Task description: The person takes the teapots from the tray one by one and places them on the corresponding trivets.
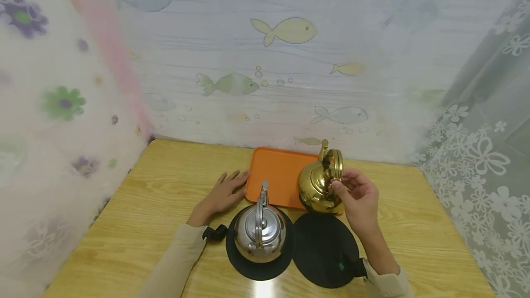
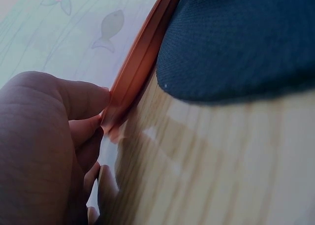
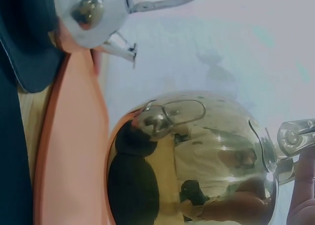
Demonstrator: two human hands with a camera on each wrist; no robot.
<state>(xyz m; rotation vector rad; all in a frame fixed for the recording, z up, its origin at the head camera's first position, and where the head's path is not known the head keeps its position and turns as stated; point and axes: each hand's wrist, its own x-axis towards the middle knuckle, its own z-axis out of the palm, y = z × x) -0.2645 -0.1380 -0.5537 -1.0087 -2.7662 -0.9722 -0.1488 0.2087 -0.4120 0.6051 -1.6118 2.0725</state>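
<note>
A shiny gold kettle rests on the right end of an orange tray; its side fills much of the right wrist view. My right hand pinches its raised handle between thumb and fingers. At the tray's left edge, my left hand lies low with fingers extended, fingertips touching the rim. In the left wrist view, thumb and forefinger meet the tray's outer side. A silver kettle stands on the left black round mat, in front of the tray, its spout pointing away from me.
A second black round mat lies to the right of the first, just in front of the gold kettle. The wooden table meets a fish-patterned curtain right behind the tray. Flowered curtains hang at both sides.
</note>
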